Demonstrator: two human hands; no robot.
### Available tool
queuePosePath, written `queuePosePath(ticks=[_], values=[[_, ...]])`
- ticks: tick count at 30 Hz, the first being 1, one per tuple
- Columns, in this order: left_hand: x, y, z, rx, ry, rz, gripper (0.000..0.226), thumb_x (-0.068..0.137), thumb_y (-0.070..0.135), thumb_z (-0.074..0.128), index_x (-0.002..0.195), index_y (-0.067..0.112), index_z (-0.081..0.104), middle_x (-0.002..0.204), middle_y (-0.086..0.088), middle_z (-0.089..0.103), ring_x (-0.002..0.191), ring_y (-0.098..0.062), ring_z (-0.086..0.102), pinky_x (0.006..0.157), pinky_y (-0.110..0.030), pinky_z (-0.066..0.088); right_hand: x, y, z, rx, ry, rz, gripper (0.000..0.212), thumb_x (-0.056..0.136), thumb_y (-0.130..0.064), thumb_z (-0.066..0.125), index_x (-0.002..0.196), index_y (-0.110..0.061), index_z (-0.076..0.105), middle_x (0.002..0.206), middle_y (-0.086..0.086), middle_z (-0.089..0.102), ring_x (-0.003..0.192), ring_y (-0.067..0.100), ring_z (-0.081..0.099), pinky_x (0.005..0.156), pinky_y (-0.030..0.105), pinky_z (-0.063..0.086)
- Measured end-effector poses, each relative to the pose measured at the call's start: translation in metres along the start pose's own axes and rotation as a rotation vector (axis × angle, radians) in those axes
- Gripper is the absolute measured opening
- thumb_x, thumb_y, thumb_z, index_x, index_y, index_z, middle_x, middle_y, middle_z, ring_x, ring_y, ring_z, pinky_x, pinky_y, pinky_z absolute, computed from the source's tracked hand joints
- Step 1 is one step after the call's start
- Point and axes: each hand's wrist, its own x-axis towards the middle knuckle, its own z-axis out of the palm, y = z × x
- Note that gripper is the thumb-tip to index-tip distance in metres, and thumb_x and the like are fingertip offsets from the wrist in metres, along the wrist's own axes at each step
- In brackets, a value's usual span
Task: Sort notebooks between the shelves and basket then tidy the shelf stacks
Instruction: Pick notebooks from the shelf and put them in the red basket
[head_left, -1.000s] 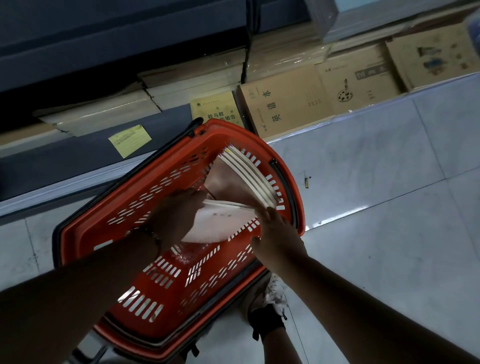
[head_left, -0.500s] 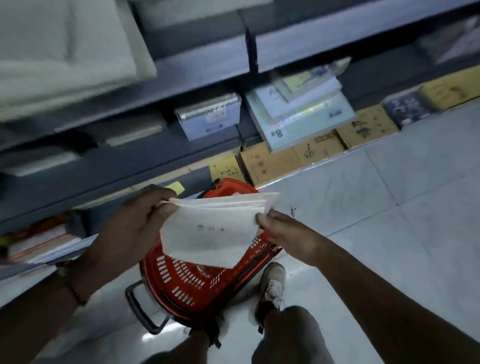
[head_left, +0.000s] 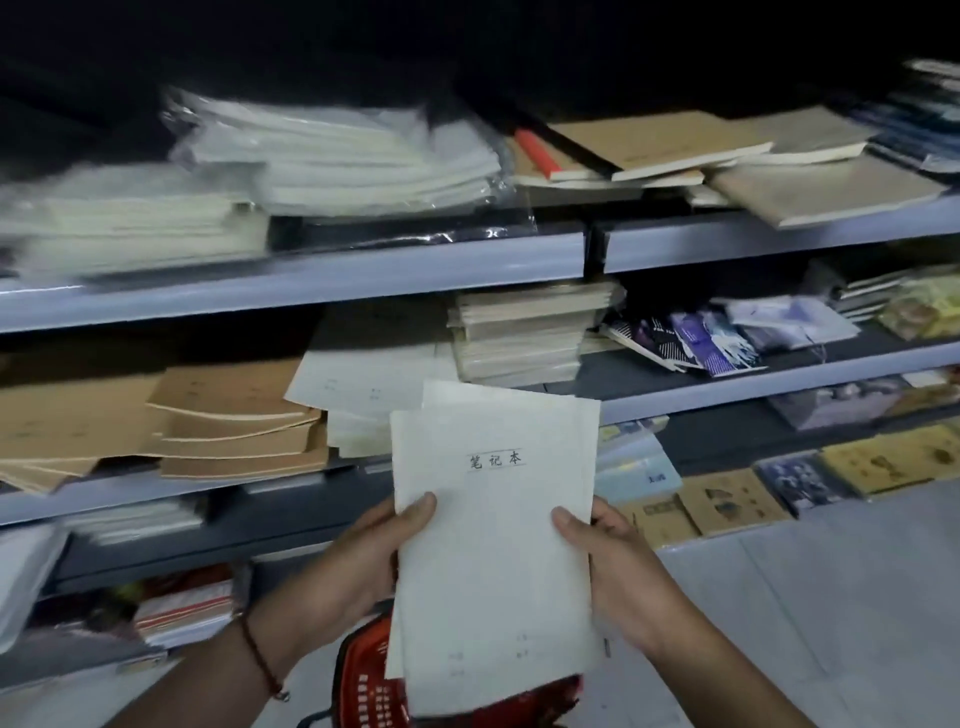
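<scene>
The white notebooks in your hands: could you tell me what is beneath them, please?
Below the white notebooks sits the red basket; only its rim and side show, and its contents are covered.

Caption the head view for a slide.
Both hands, left hand and right hand, hold white notebooks before cluttered shelves.

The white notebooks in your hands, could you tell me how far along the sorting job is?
Done: a batch is out of the red basket. In hand: the left hand and right hand grip the white notebooks upright before the shelves. Left: shelving them, perhaps on the similar white stack, and straightening the splayed brown stacks.
</scene>
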Motion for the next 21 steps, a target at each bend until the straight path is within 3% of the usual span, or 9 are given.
queuePosePath(ticks=[2, 5, 8, 11, 13, 18, 21], values=[[-0.019, -0.013, -0.006, -0.004, -0.034, -0.096, 0.04, 0.088, 0.028, 0.073, 0.125, 0.015, 0.069, 0.129, -0.013, 0.066, 0.12, -0.03, 0.063, 0.104, -0.046, 0.049, 0.001, -0.016, 0.015, 0.013, -0.03, -0.017, 0.028, 0.092, -0.01, 0.062, 0.119, -0.006, 0.067, 0.116, 0.016, 0.071, 0.106, 0.034, 0.069, 0.088, 0.045, 0.057], [-0.037, -0.027, -0.013, 0.025, -0.021, -0.079, 0.044, 0.088, 0.013, 0.073, 0.131, 0.012, 0.062, 0.129, -0.012, 0.066, 0.121, -0.03, 0.063, 0.109, -0.047, 0.043, 0.012, -0.029, 0.046, -0.063, -0.026, -0.015, 0.025, 0.095, -0.013, 0.062, 0.118, -0.005, 0.067, 0.11, 0.015, 0.073, 0.101, 0.034, 0.071, 0.092, 0.048, 0.055], [-0.045, -0.026, -0.026, -0.035, 0.166, -0.042, 0.049, 0.08, 0.015, 0.077, 0.127, 0.011, 0.065, 0.12, -0.008, 0.072, 0.111, -0.027, 0.069, 0.102, -0.043, 0.048, 0.024, -0.033, 0.079, -0.148, -0.044, 0.005, 0.026, 0.096, -0.018, 0.062, 0.118, -0.006, 0.067, 0.108, 0.014, 0.074, 0.101, 0.034, 0.071, 0.095, 0.051, 0.053], [-0.05, -0.017, -0.04, -0.039, 0.217, -0.008, 0.048, 0.078, 0.021, 0.081, 0.123, 0.013, 0.069, 0.118, -0.01, 0.072, 0.109, -0.028, 0.069, 0.099, -0.045, 0.051, 0.031, -0.036, 0.104, -0.173, -0.112, 0.031, 0.026, 0.093, -0.015, 0.066, 0.119, -0.011, 0.067, 0.107, 0.01, 0.075, 0.099, 0.029, 0.072, 0.082, 0.041, 0.059], [-0.049, -0.01, -0.052, -0.052, 0.253, 0.041, 0.046, 0.078, 0.019, 0.081, 0.121, 0.01, 0.07, 0.117, -0.012, 0.072, 0.107, -0.03, 0.07, 0.096, -0.045, 0.052, 0.032, -0.036, 0.113, -0.234, -0.159, 0.025, 0.027, 0.09, -0.009, 0.068, 0.116, -0.016, 0.068, 0.103, 0.004, 0.077, 0.093, 0.023, 0.073, 0.079, 0.035, 0.058], [-0.029, 0.024, -0.074, -0.038, 0.297, 0.119, 0.03, 0.088, 0.008, 0.067, 0.119, 0.008, 0.067, 0.111, -0.011, 0.075, 0.098, -0.026, 0.073, 0.073, -0.033, 0.061, 0.049, -0.036, 0.126, -0.422, -0.175, -0.031, 0.041, 0.084, -0.003, 0.074, 0.12, -0.02, 0.063, 0.114, 0.002, 0.073, 0.107, 0.023, 0.069, 0.099, 0.046, 0.052], [-0.004, 0.051, -0.088, -0.006, 0.288, 0.096, 0.033, 0.09, 0.007, 0.066, 0.123, 0.004, 0.064, 0.114, -0.013, 0.073, 0.1, -0.026, 0.073, 0.072, -0.031, 0.062, 0.075, -0.048, 0.137, -0.516, -0.105, -0.107, 0.044, 0.084, -0.003, 0.074, 0.124, -0.016, 0.062, 0.121, 0.004, 0.069, 0.106, 0.021, 0.066, 0.091, 0.039, 0.055]])
